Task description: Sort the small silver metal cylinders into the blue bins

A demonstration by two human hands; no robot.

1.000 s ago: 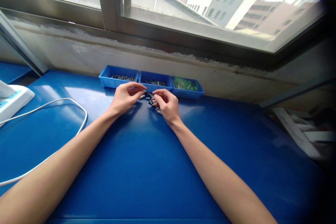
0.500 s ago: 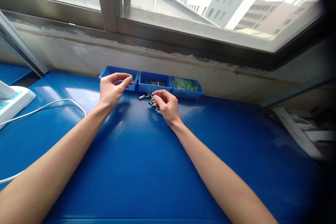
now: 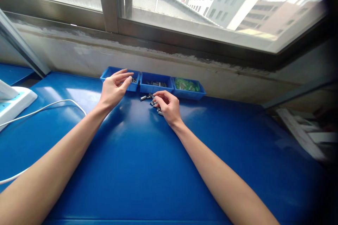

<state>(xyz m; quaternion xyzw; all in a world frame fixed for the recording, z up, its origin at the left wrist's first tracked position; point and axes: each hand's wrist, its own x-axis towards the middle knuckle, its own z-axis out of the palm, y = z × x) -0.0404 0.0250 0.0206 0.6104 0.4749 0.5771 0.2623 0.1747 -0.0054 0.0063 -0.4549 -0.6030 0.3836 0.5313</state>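
My left hand [image 3: 115,86] hovers over the left blue bin [image 3: 107,72], its fingers spread with nothing visible between them. Small silver metal pieces lie in that bin, partly hidden by the hand. On the blue table, my right hand [image 3: 168,106] is closed in a pinch at a small pile of black-and-silver metal pieces [image 3: 152,103]. A short dark piece [image 3: 152,96] shows at its fingertips. Just left of the pile lies a loose silver piece [image 3: 143,98]. The pieces are too small to name more exactly.
A middle blue bin [image 3: 155,89] holds more metal pieces. The right blue bin [image 3: 188,95] contains a green plastic bag [image 3: 187,84]. At left are a white power strip [image 3: 25,100] and a white cable [image 3: 66,101]. Behind the bins rise a wall and window.
My left hand has moved from the pile, left to the left bin, and its fingers have opened, letting go of a small piece. My right hand stays at the pile.
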